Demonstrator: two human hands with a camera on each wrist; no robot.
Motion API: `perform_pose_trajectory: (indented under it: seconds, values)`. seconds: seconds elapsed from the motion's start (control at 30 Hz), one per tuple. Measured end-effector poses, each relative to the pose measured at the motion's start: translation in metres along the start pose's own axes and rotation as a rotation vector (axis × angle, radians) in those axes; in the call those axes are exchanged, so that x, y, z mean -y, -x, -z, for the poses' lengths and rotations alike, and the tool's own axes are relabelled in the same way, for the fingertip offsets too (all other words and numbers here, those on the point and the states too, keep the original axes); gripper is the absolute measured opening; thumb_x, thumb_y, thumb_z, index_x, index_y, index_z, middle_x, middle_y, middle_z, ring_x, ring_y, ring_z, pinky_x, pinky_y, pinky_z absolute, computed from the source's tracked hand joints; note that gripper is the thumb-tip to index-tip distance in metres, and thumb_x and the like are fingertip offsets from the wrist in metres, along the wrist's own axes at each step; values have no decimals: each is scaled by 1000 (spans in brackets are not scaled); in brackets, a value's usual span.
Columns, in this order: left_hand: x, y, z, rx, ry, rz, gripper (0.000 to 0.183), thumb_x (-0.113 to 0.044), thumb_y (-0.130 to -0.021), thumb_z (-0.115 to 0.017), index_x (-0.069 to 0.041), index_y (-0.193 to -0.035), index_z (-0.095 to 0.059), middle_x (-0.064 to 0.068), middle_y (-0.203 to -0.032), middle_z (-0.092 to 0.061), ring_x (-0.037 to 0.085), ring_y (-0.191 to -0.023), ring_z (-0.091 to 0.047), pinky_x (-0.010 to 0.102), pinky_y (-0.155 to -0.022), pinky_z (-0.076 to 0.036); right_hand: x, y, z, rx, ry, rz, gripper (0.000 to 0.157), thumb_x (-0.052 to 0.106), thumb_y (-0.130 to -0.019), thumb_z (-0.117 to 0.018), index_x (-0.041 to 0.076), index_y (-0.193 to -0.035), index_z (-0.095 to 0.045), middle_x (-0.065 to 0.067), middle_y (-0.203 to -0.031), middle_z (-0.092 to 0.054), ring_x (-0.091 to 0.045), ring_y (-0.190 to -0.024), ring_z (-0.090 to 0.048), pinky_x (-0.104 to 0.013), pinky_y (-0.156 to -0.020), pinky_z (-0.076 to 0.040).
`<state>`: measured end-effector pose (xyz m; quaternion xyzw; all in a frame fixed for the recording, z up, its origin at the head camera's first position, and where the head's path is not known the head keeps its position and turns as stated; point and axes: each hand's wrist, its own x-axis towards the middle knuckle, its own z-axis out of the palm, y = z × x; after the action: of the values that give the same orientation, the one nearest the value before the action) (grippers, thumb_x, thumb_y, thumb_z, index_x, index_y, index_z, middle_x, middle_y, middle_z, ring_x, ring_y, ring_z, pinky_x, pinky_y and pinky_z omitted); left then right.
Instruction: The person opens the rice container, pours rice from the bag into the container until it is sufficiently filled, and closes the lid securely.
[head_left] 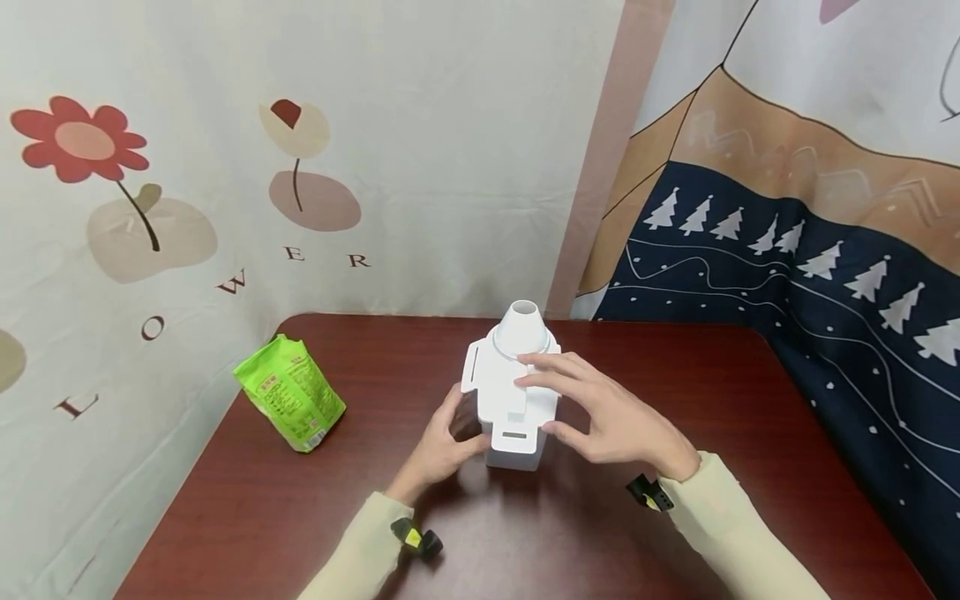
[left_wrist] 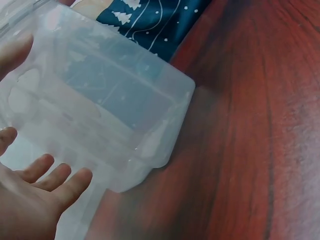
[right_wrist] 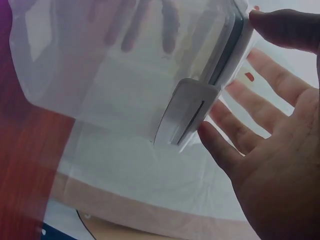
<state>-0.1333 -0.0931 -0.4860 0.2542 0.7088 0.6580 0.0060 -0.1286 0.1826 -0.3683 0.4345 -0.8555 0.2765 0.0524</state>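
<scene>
A translucent plastic storage box (head_left: 514, 460) with a white lid (head_left: 495, 387) stands upright on the table, a white cone-shaped spout cap (head_left: 522, 332) on top at the far end. My left hand (head_left: 438, 454) is at the box's left side, thumb near the front flap, with fingers spread along the wall in the left wrist view. Over the lid's right half reaches my right hand (head_left: 611, 408); its fingers extend across the top and its thumb is at the right edge of the front locking flap. In the right wrist view a side flap (right_wrist: 187, 112) hangs against the box wall.
A bright green printed bag (head_left: 292, 393) lies on the left of the dark red wooden table (head_left: 360, 500). Behind the table hangs a patterned curtain (head_left: 450, 167). Both wrists carry small black straps over pale sleeves.
</scene>
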Motion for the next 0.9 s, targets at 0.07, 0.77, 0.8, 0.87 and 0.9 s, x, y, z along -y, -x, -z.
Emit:
perform_pose_trajectory:
  seconds: [0.07, 0.77, 0.8, 0.87, 0.9]
  values:
    - [0, 0, -1, -3, 3, -3, 82, -8, -87, -81, -5, -155, -35, 21, -154, -43, 44, -142, -45, 59, -114, -41, -1, 1, 0, -11, -4, 8, 59, 18, -90, -77, 28, -144, -57, 1, -160, -44, -16, -143, -43, -48, -114, -43]
    - [14, -11, 16, 161, 122, -14, 88, -8, -91, -69, 21, -153, -14, 46, -155, -23, -9, -128, -47, 19, -108, -43, 19, 1, -18, -168, 205, -10, 61, 30, -85, -84, 27, -141, -61, -3, -154, -50, -23, -126, -55, -42, -96, -54]
    - [15, -12, 17, 167, 125, -14, 87, -5, -89, -68, 21, -153, -15, 46, -155, -23, -9, -129, -47, 17, -107, -43, 20, 1, -19, -178, 216, -12, 61, 31, -84, -85, 27, -140, -61, -3, -154, -50, -23, -125, -55, -41, -95, -54]
    - [16, -13, 19, 171, 117, -4, 85, -3, -88, -66, 19, -154, -17, 43, -158, -23, -10, -130, -44, 15, -109, -39, 22, 0, -22, -199, 244, -14, 61, 33, -84, -85, 27, -139, -62, -3, -152, -52, -22, -121, -57, -41, -94, -54]
    - [17, -13, 20, 171, 111, -2, 84, -3, -88, -65, 17, -155, -18, 42, -158, -23, -10, -132, -42, 14, -110, -37, 23, 0, -24, -211, 258, -14, 61, 35, -83, -85, 27, -139, -62, -4, -151, -52, -22, -119, -57, -41, -94, -55]
